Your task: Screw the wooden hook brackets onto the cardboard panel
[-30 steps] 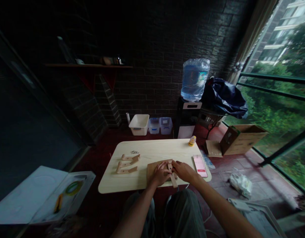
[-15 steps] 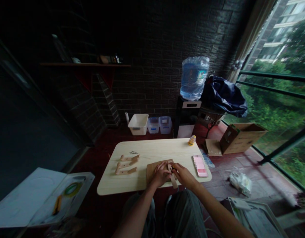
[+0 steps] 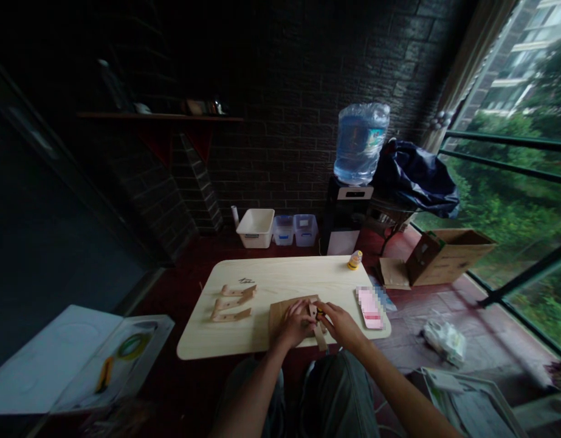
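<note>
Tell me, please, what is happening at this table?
A person works with both hands at the pale table. The left hand lies over a brown board, its fingers at a wooden piece. The right hand holds a small black-and-yellow object close against that piece; what exactly it is, I cannot tell. Three bent wooden pieces lie left of the board, with small dark parts behind them.

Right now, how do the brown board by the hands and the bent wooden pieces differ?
The board is a broad panel; the bent pieces are narrow, angled strips. The board lies partly under the left hand; the bent pieces lie untouched. Both rest on the table.
</note>
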A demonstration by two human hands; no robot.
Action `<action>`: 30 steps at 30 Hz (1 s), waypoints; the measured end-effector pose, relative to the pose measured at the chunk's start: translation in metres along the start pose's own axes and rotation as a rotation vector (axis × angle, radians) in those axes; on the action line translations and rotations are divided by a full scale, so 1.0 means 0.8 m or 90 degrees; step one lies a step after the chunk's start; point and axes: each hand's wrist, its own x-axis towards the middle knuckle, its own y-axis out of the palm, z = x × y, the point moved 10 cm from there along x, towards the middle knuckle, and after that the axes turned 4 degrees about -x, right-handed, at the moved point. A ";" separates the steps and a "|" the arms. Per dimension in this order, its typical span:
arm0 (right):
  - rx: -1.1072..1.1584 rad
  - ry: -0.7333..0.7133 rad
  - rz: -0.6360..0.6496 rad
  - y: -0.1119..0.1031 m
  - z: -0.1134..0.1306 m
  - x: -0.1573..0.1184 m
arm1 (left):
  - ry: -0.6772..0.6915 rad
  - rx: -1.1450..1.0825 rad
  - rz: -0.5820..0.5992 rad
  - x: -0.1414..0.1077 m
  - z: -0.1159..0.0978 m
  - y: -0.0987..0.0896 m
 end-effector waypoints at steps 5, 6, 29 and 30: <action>0.066 -0.018 -0.001 -0.003 0.012 -0.007 | -0.016 -0.004 -0.005 -0.002 -0.008 -0.006; 0.082 -0.022 -0.001 -0.003 0.015 -0.008 | -0.018 -0.003 -0.008 -0.002 -0.010 -0.007; 0.199 -0.032 -0.151 0.012 -0.010 -0.020 | -0.008 0.005 0.000 0.000 0.001 0.002; 0.196 -0.036 -0.152 0.011 -0.009 -0.021 | -0.009 0.005 0.000 0.000 0.001 0.003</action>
